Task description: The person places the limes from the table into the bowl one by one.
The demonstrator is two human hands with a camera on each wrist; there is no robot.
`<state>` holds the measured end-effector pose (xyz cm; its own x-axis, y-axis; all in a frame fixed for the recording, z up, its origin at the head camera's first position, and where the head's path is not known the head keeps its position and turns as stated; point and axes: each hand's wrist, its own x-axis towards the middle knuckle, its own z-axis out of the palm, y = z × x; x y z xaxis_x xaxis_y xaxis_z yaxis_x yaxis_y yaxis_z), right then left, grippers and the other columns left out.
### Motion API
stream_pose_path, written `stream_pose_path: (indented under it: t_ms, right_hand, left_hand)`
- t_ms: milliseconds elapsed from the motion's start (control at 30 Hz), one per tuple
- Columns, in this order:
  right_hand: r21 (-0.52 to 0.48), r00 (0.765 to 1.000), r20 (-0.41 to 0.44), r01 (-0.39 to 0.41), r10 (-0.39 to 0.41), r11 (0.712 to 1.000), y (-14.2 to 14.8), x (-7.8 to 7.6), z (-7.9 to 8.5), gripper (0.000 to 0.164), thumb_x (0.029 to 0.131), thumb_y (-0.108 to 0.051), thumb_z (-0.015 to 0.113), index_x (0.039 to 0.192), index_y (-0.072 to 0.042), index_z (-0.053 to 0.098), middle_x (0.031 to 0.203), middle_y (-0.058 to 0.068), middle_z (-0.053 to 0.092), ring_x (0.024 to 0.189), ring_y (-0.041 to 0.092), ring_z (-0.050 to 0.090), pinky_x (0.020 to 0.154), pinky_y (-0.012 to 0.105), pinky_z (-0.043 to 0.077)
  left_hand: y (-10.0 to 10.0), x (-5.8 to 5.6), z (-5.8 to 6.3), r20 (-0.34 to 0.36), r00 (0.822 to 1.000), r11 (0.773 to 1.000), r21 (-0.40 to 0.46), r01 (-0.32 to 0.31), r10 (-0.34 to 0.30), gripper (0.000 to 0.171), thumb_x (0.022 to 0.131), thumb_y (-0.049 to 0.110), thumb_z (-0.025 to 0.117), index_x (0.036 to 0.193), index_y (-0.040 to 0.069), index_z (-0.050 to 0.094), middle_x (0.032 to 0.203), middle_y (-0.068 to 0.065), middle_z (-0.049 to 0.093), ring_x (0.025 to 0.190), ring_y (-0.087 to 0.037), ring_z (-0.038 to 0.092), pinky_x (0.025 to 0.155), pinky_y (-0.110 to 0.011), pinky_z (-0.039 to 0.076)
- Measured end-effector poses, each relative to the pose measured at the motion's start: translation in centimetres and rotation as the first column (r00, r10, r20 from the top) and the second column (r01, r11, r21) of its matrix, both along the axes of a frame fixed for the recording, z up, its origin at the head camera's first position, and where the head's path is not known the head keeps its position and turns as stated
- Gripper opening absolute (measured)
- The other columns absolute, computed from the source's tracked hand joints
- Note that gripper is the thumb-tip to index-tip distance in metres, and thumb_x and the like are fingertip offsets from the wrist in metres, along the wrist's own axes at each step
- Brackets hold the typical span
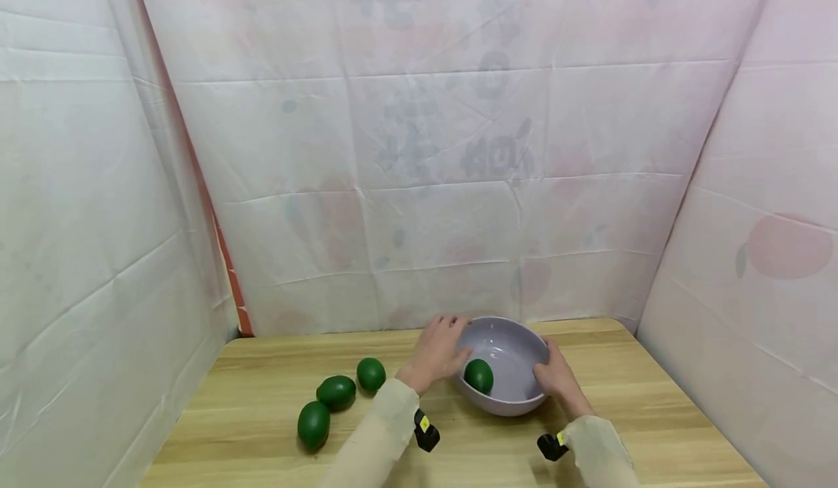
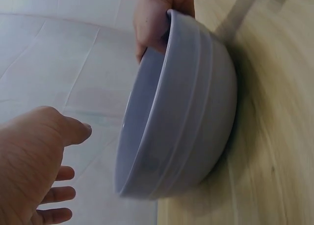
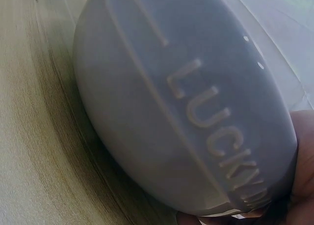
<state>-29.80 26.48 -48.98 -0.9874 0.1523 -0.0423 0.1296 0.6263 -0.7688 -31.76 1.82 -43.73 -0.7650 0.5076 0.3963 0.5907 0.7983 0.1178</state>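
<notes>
A greyish-purple bowl (image 1: 511, 364) stands at the right part of the wooden table, with raised "LUCKY" lettering on its outer wall (image 3: 196, 117). My right hand (image 1: 556, 375) grips its right rim, thumb on the inner side. Inside, toward the left, lies one dark green oval fruit (image 1: 479, 377) resembling an avocado. My left hand (image 1: 435, 353) is by the bowl's left rim; in the left wrist view this hand (image 2: 34, 161) is apart from the bowl (image 2: 191, 102), with thumb and fingers spread and nothing held. Whether the bowl's base fully touches the table is unclear.
Left of my left forearm, three similar green fruits lie in a slanting row: a near one (image 1: 313, 425), a middle one (image 1: 337, 393) and a far one (image 1: 371, 374). Pale printed cloth (image 1: 432, 241) hangs behind the wooden table (image 1: 242, 415) and along both sides.
</notes>
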Motion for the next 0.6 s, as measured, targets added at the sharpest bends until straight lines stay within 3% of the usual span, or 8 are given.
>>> stream_pose_path:
  t_ms: [600]
  right_hand:
    - [0.020,0.999,-0.038,-0.006,0.007,1.000,-0.1,0.1,0.1,0.069,0.074,0.003,0.037,0.139,0.003,0.016,0.137,0.033,0.028,0.123,0.047,0.034,0.100,0.056,0.032]
  left_hand:
    - [-5.4,-0.8,-0.4,-0.024,0.999,0.999,-0.003,-0.040,0.040,0.047,0.085,0.040,0.057,0.126,0.020,0.047,0.119,-0.001,0.056,0.111,-0.020,0.051,0.092,-0.038,0.043]
